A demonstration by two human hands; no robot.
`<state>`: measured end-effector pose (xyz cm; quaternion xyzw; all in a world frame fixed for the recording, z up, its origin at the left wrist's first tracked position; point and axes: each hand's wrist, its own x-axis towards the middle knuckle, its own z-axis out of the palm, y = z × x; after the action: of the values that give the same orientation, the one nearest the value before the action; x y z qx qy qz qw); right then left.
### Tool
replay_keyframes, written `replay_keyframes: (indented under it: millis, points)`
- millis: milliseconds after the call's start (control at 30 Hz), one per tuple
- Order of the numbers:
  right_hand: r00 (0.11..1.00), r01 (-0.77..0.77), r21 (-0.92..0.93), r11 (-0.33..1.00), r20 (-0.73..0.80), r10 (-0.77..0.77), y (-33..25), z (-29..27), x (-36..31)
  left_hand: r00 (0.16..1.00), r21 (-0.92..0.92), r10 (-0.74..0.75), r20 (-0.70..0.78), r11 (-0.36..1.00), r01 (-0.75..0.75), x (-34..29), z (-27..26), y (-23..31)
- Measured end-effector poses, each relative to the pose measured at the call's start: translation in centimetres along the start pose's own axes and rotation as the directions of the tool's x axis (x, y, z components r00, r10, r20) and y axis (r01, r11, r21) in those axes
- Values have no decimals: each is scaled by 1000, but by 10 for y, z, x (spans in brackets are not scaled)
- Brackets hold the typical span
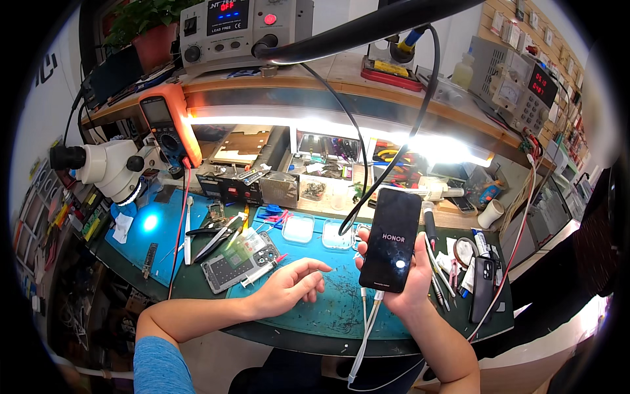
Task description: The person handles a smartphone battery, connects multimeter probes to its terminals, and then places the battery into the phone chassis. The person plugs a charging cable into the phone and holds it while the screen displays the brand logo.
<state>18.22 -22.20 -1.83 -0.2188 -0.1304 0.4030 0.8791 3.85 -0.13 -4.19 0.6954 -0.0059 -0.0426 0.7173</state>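
My right hand (415, 282) is closed around a black smartphone (392, 253) held upright above the blue work mat (328, 295). Its dark screen is lit with white lettering in the middle, and a bright spot of light reflects low on the glass. White cables (369, 328) hang below the phone; where they end at it is hidden. To its left, my left hand (293, 287) hovers over the mat with fingers loosely bent and apart, holding nothing. Beside that hand lie a grey metal screw tray (226, 269) and a white syringe (261, 272).
An orange multimeter (168, 125) leans on the shelf beside a microscope (108, 167). A thick black hose (367, 33) crosses overhead. Clear plastic boxes (298, 228) stand on the mat. Right of the phone lie tweezers, tape and a dark phone case (483, 282). A person (558, 262) stands at the right.
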Motion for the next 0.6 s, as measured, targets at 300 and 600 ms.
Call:
replay_keyframes:
  millis: [300, 600]
  points:
    - [1000, 9, -32, 999, 28, -9, -1, -5, 1, 1000, 1, 2, 1, 1000, -2, 0, 1, -1]
    - [999, 33, -31, 999, -24, -33, -1, 4, 1, 996, 186, 76, 47, 979, -84, -2, 3, -3]
